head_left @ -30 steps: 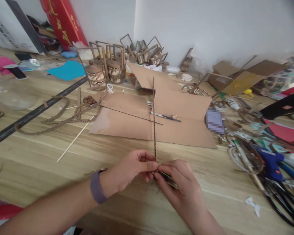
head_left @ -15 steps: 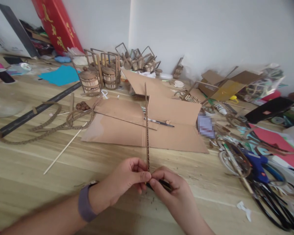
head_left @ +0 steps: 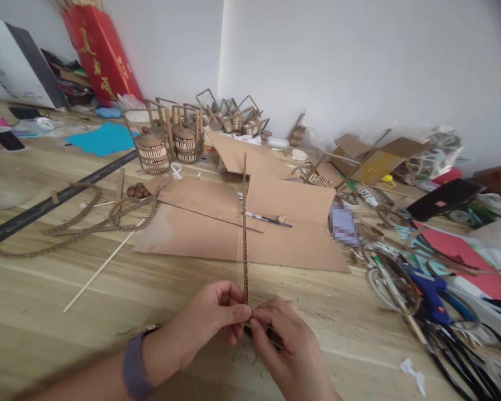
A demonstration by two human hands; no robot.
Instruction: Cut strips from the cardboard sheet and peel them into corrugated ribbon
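A narrow corrugated cardboard strip (head_left: pixel 244 223) stands nearly upright, edge on to me, above the wooden floor. My left hand (head_left: pixel 211 320) pinches its lower end between thumb and fingers. My right hand (head_left: pixel 286 351) meets it there, fingers closed on the same end and on a thin dark tool (head_left: pixel 271 336) that shows only partly under the fingers. A purple band (head_left: pixel 133 367) sits on my left wrist. Both hands hover low over the floor near the front of the view.
A flattened cardboard sheet (head_left: pixel 200 234) lies just beyond the hands, with a pen (head_left: pixel 269 219) on it. Small cardboard baskets (head_left: pixel 152 150) stand by the wall. Braided strips (head_left: pixel 108 217) and a thin stick (head_left: pixel 100 267) lie left. A blue glue gun (head_left: pixel 430 289) and craft clutter fill the right.
The view has shifted, so hands and strip sit lower and further left in frame. Both hands keep their pinch on the strip's lower end.
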